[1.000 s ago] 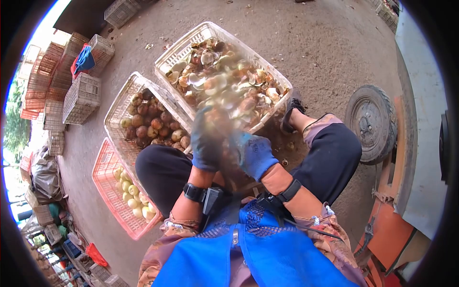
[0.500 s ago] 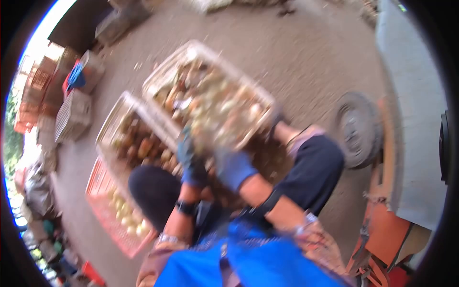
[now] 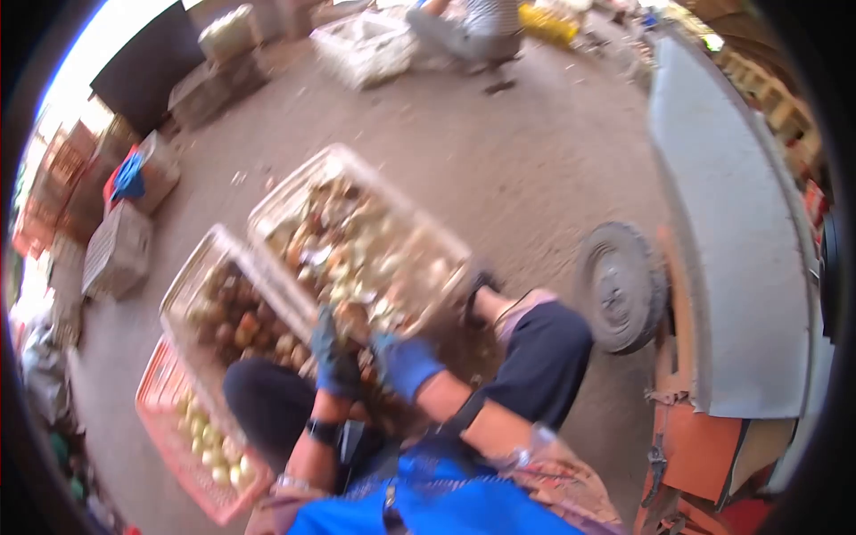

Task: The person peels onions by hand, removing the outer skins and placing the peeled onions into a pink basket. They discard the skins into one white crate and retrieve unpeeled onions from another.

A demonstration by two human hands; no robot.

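Observation:
My left hand (image 3: 335, 358), in a dark grey-green glove, is curled just over the near edge of the crates, thumb side up. Beside it my right hand (image 3: 406, 364), in a blue glove, is closed, with its fingers turned toward the left. Blur and the gloves hide what is between them. Ahead stands a whitish crate (image 3: 412, 207) of onion skins and pale pieces (image 3: 348, 254). Left of it a second crate (image 3: 189, 269) contains brown onions (image 3: 248, 325). Peeled pale onions (image 3: 209, 446) lie in a pink crate (image 3: 160, 397) by my left knee.
On the right are a wheel (image 3: 620, 287) and a grey metal panel (image 3: 727, 241) with orange parts. Stacked crates (image 3: 120, 250) line the left side. A person (image 3: 486, 36) sits far ahead near a white crate (image 3: 361, 49).
The view has tilted up, so the crates sit lower and the person at the back comes into sight. My right hand is drawn in closer to my left.

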